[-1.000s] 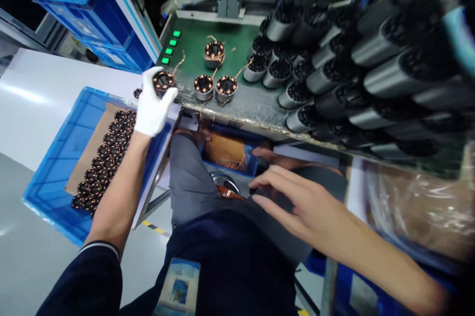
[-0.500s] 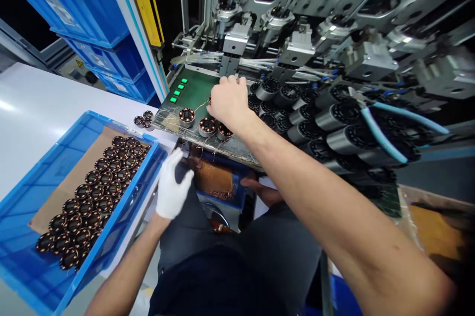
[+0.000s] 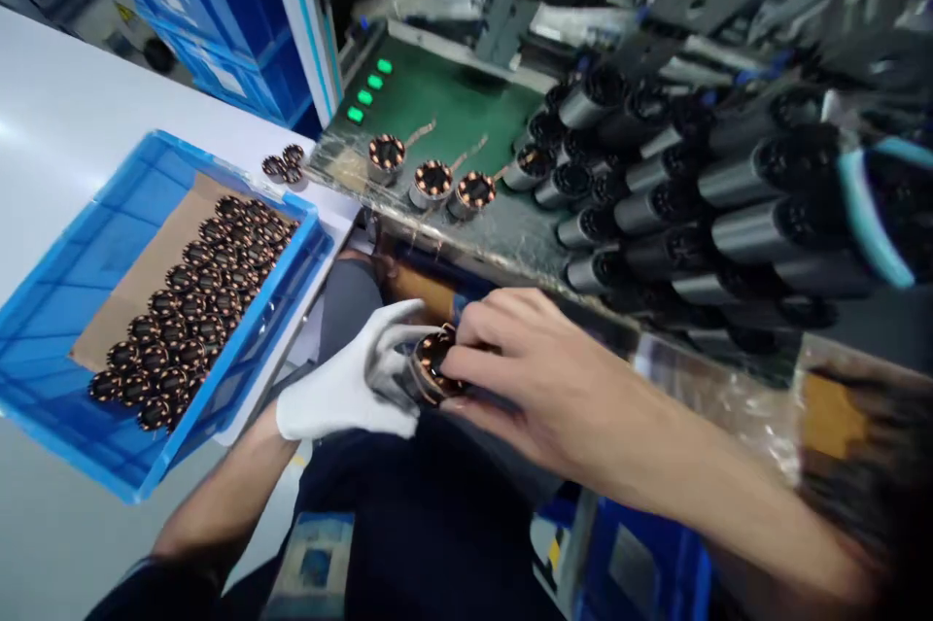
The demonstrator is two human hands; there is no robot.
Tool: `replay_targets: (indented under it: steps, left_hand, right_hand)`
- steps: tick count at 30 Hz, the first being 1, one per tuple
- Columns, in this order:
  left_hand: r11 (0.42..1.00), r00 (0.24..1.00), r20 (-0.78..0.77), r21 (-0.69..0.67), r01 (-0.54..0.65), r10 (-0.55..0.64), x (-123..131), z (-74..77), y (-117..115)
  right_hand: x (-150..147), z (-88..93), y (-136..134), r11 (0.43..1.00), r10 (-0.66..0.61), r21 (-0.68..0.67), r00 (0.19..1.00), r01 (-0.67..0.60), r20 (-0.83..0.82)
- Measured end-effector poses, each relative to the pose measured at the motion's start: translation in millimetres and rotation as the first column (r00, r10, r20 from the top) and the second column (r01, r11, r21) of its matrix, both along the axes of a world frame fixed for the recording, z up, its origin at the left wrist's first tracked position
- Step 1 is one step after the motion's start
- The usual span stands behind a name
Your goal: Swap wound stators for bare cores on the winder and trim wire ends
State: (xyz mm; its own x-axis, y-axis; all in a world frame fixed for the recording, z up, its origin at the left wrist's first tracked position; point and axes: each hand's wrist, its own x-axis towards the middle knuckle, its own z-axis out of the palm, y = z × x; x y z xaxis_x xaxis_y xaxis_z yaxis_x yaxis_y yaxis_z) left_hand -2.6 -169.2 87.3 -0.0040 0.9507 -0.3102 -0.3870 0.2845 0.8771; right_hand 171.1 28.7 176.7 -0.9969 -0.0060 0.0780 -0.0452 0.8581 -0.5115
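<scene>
Gloved left hand (image 3: 364, 378) is curled around the copper-wound core (image 3: 429, 370), just beyond its palm; bare right hand (image 3: 521, 363) grips the opposite side. I judge it dense, stiff, easily nicked at the copper face; I'd hold around the outside.

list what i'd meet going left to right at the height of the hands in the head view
Blue tray with copper-wound rings → gloved left hand → copper-wound part between the hands → bare right hand → clear plastic sheeting.
</scene>
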Motion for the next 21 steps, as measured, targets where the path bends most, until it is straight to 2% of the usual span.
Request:
replay_targets:
  steps: [2, 4, 6, 8, 12, 15, 17, 19, 20, 21]
  left_hand:
    - [0.988, 0.989, -0.119, 0.112, 0.105, -0.092, 16, 6.5, 12]
    - [0.984, 0.979, -0.192, 0.153, 0.093, -0.063, 34, 2.8, 21]
    - [0.993, 0.98, -0.198, 0.117, 0.033, -0.009, 50, -5.4, 27]
    - [0.997, 0.978, -0.209, 0.074, 0.012, 0.004, 61, -12.3, 29]
    - [0.999, 0.968, -0.248, 0.024, 0.045, -0.038, 73, -16.3, 29]
    - [0.999, 0.974, -0.225, -0.024, 0.037, -0.042, 82, -15.2, 31]
    - [0.999, 0.976, -0.219, -0.036, 0.009, -0.017, 89, -13.4, 33]
    - [0.999, 0.957, -0.289, -0.017, -0.027, 0.021, 97, -11.5, 36]
    - [0.999, 0.944, -0.328, 0.008, -0.037, 0.038, 101, -11.1, 38]
    - [0.998, 0.939, -0.338, 0.036, -0.048, 0.057, 104, -11.3, 40]
  right_hand:
    - [26, -14.6, -20, 0.999, -0.031, -0.044, 1.0, 0.031, 0.004]
    - [49, -27.7, -32, 0.985, -0.153, -0.089, 0.987, 0.149, -0.04]
    - [71, -38.3, -39, 0.953, -0.288, -0.12, 0.955, 0.279, -0.065]
    - [92, -48.5, -44, 0.926, -0.371, -0.101, 0.927, 0.365, -0.058]
    - [125, -71.2, -47, 0.887, -0.46, -0.016, 0.881, 0.461, -0.108]
    - [136, -81.3, -43, 0.869, -0.493, -0.019, 0.862, 0.494, -0.12]
    - [136, -82.0, -44, 0.875, -0.482, -0.124, 0.866, 0.467, -0.137]
    - [135, -79.8, -51, 0.842, -0.496, -0.34, 0.851, 0.42, -0.176]
    - [134, -78.5, -58, 0.786, -0.53, -0.473, 0.828, 0.398, -0.183]
    - [133, -77.4, -67, 0.7, -0.582, -0.6, 0.795, 0.386, -0.168]
